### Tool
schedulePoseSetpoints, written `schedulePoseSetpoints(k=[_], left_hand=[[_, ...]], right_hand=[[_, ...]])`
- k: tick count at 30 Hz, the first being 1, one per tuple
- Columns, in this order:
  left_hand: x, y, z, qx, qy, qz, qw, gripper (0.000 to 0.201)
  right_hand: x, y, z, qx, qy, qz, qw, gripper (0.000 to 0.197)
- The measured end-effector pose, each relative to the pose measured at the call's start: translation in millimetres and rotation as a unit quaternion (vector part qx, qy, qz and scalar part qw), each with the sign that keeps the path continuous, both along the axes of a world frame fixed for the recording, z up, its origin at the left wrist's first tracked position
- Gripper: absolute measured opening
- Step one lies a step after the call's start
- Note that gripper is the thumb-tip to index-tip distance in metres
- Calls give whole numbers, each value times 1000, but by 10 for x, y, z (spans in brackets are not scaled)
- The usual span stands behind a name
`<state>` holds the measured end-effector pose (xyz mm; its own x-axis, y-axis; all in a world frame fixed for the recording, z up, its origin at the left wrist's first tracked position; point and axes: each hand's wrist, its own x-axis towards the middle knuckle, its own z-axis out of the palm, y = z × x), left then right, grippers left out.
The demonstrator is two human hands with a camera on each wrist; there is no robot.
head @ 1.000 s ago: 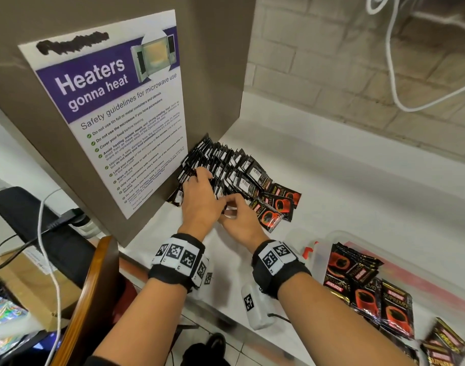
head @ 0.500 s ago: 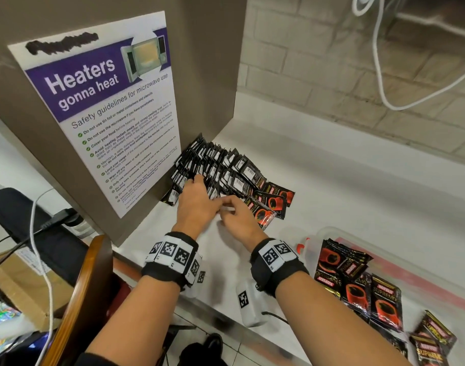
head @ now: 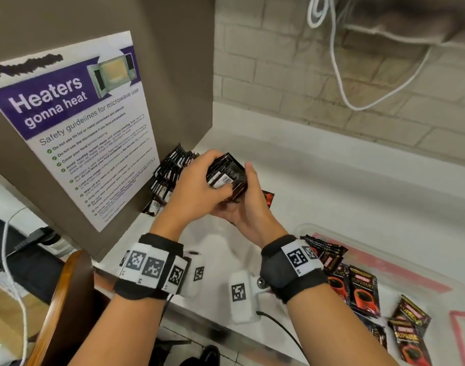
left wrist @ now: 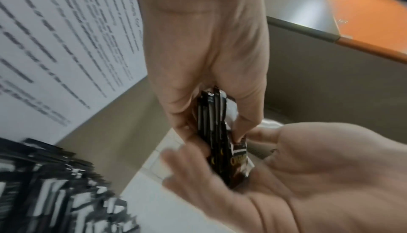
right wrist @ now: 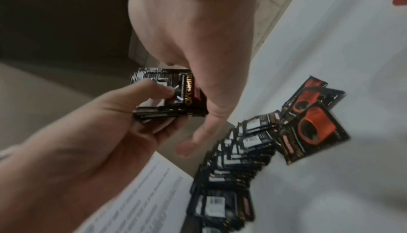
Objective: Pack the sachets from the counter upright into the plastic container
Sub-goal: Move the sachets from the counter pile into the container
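Note:
A thick stack of black sachets (head: 227, 173) is held above the white counter (head: 331, 180). My left hand (head: 218, 173) grips it from above, thumb on the near face; the left wrist view shows the stack (left wrist: 211, 115) edge-on between those fingers. My right hand (head: 248, 186) lies against the stack's underside and right side with relaxed fingers, palm up (left wrist: 297, 167). In the right wrist view the stack (right wrist: 176, 90) sits between both hands. A fanned pile of sachets (head: 170, 175) remains against the panel. The clear plastic container (head: 331, 235) at lower right holds several sachets (head: 363, 291).
A brown cabinet panel with a microwave safety poster (head: 81, 143) stands just left of the pile. Behind the counter is a brick wall, with a white cable (head: 337, 75) hanging down it. A wooden chair back (head: 59, 299) is at lower left, below the counter's front edge.
Both hands were low on the pile, gathering sachets. They have since risen off the counter with a stack held between them, moving slightly right.

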<state>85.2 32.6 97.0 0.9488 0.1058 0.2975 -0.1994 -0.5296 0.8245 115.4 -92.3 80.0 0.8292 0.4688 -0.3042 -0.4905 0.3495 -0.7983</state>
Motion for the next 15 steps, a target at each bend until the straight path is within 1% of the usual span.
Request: schedulePoseSetpoints(k=[3, 6, 8, 11, 15], left_hand=[[48, -246, 50, -18, -23, -33, 999, 38], [90, -509, 74, -23, -29, -89, 995, 39], [118, -662, 107, -27, -37, -118, 992, 40], [167, -843, 175, -29, -25, -171, 985, 39], [219, -1072, 261, -24, 23, -250, 968, 36]], right_hand=[[32, -204, 175, 55, 11, -84, 995, 61], [55, -429, 281, 63, -2, -159, 985, 57], [50, -599, 303, 51, -38, -198, 978, 51], [19, -893, 284, 29, -100, -217, 971, 36], [-62, -1266, 276, -50, -182, -251, 949, 37]])
